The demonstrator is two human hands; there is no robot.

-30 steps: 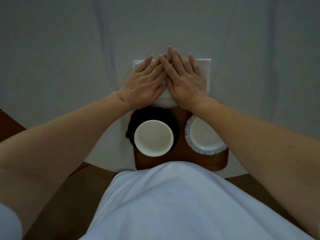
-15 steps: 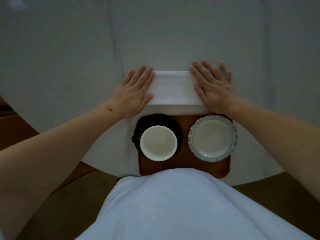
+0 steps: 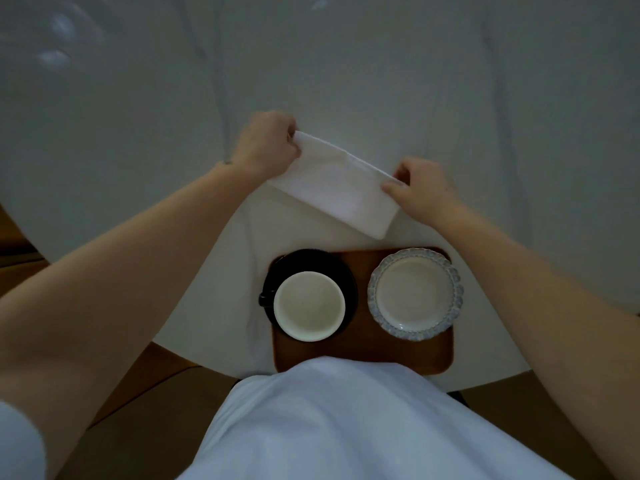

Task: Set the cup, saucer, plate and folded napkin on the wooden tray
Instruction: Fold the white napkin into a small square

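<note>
The left hand (image 3: pixel 265 143) pinches the far left corner of the folded napkin (image 3: pixel 341 187), fingers curled around the cloth's edge, while the right hand (image 3: pixel 420 188) pinches the right end of the same napkin between thumb and fingers. The two hands are apart, one at each end, and the napkin stretches between them as a white band tilted from about ten o'clock down toward four o'clock. Its lower right corner hangs just beyond the far edge of the tray (image 3: pixel 363 351), at roughly twelve o'clock from the tray's middle; whether that corner touches the cloth beneath cannot be told. The tray is brown wood with rounded corners and lies close to the person's body, its near edge hidden by a white shirt (image 3: pixel 346 427). On its left half sits a dark saucer (image 3: pixel 311 263), and the cup (image 3: pixel 309 305), pale inside, stands on that saucer, with a dark handle poking out at nine o'clock. At three o'clock from the cup, just beside the saucer, a plate (image 3: pixel 415 294) with a scalloped bluish rim rests on the tray's right half. The tray sits on a counter (image 3: pixel 346 81) draped in a white cloth with faint creases. Brown floor (image 3: pixel 152 393) shows past the counter's curved near edge on both sides.
</note>
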